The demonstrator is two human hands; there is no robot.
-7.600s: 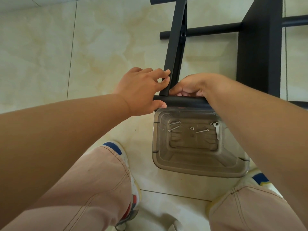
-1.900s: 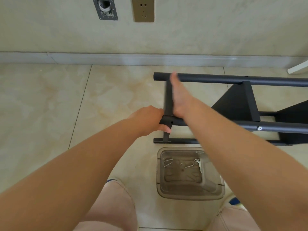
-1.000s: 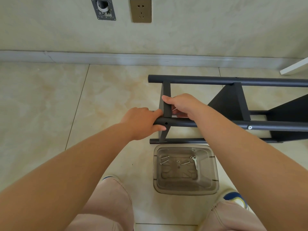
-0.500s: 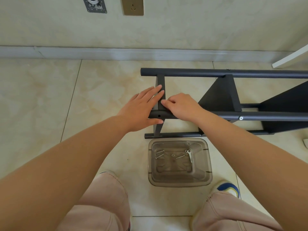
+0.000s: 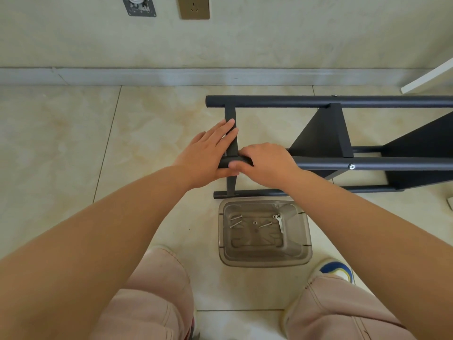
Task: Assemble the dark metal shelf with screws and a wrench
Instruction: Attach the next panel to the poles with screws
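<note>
The dark metal shelf [image 5: 318,101] lies on its side on the tiled floor, its tubes running to the right. My left hand [image 5: 208,155] lies with straight fingers on the flat end bar [image 5: 230,114], thumb under the end of the near tube [image 5: 380,166]. My right hand [image 5: 267,165] curls over that tube beside the bar joint. A silver screw head [image 5: 352,166] shows farther along the tube. Below, a clear plastic box [image 5: 307,241] holds loose screws [image 5: 235,220], a nut [image 5: 255,223] and a small wrench [image 5: 280,224].
A wall with a socket [image 5: 194,7] and a metal plate [image 5: 139,6] rises behind the shelf. A white furniture leg [image 5: 426,77] stands at the upper right. My knees and a shoe [image 5: 335,269] flank the box.
My right hand came off the flat bar and settled curled on the near tube. My left fingers straightened onto the flat bar. The view shifted slightly.
</note>
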